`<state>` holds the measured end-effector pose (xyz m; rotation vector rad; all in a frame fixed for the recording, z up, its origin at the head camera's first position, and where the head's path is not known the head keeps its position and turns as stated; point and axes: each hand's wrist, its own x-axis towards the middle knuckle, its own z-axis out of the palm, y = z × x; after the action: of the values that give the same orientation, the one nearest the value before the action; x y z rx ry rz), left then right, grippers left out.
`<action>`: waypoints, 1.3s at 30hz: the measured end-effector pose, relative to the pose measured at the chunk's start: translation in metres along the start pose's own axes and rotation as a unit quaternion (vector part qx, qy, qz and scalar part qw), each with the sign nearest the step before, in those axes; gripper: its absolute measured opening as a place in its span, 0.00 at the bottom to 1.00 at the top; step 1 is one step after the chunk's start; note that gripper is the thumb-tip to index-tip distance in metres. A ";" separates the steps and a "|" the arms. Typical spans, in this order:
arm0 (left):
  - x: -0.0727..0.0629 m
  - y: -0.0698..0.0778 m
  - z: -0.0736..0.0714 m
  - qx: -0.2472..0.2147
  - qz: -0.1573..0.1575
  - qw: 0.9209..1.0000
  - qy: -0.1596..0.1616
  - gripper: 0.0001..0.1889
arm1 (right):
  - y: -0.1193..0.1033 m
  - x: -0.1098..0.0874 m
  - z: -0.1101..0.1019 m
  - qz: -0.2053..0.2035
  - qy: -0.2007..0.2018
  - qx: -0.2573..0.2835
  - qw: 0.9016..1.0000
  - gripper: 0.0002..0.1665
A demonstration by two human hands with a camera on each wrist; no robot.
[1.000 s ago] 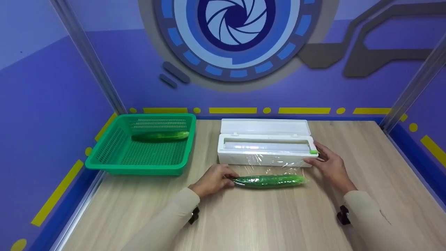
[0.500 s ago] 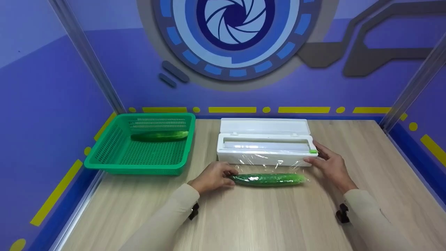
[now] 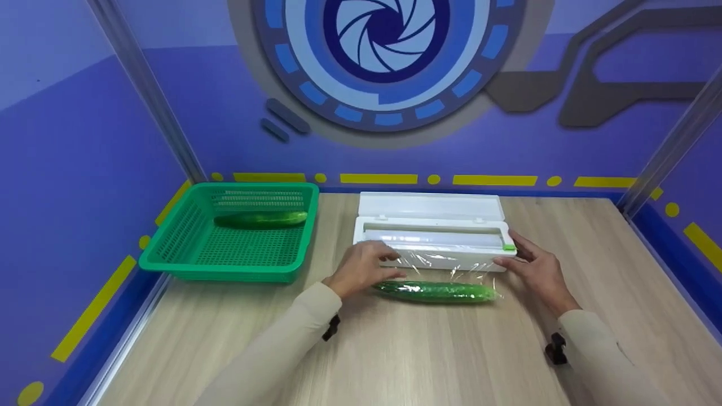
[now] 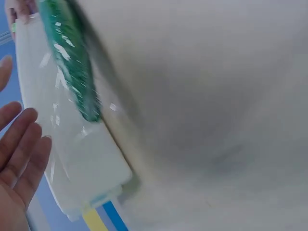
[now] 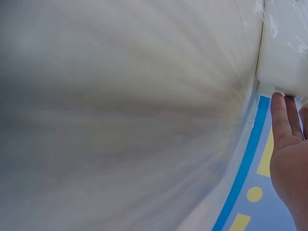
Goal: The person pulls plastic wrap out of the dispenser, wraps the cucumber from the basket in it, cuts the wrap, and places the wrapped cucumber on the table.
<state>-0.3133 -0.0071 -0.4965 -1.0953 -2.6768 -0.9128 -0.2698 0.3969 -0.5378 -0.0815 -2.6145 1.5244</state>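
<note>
A cucumber (image 3: 434, 292) lies on the table under clear cling film (image 3: 437, 260), which runs to it from a white cling film dispenser (image 3: 372, 254). The dispenser's lid stands raised at the back, and its film roll (image 3: 428, 237) shows inside. My left hand (image 3: 364, 269) is over the cucumber's left end and the dispenser's front left, thumb and fingers apart. In the left wrist view those fingers (image 4: 21, 144) look extended, holding nothing. My right hand (image 3: 538, 273) holds the dispenser's right end, thumb at the front and fingers along the side, near a green slider (image 3: 509, 247).
To the left stands a green plastic basket (image 3: 225, 269) with another cucumber (image 3: 260, 220) inside. Blue-purple panels (image 3: 316, 158) enclose the table (image 3: 428, 355) at the back and both sides.
My left hand has let go of the cucumber's left end, opened, and moved up and slightly right towards the dispenser. The right hand keeps its place on the dispenser.
</note>
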 end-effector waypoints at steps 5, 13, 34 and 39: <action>0.018 0.008 0.007 -0.055 0.008 0.998 0.039 0.16 | -0.001 0.000 0.001 0.001 0.000 0.001 1.000 0.57; 0.047 0.023 0.018 -0.066 -0.010 0.997 0.038 0.17 | 0.000 -0.001 0.001 -0.010 0.001 -0.013 1.000 0.57; 0.110 0.066 0.049 -0.079 -0.073 0.994 0.032 0.15 | -0.003 0.002 0.001 0.020 -0.006 -0.030 0.999 0.60; 0.124 0.083 0.059 -0.091 -0.071 0.993 0.027 0.14 | -0.004 0.001 0.000 0.029 -0.008 -0.026 0.999 0.61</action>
<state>-0.3416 0.1473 -0.4653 -0.9045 -2.6997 -1.2130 -0.2704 0.3948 -0.5347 -0.1512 -2.6866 1.4797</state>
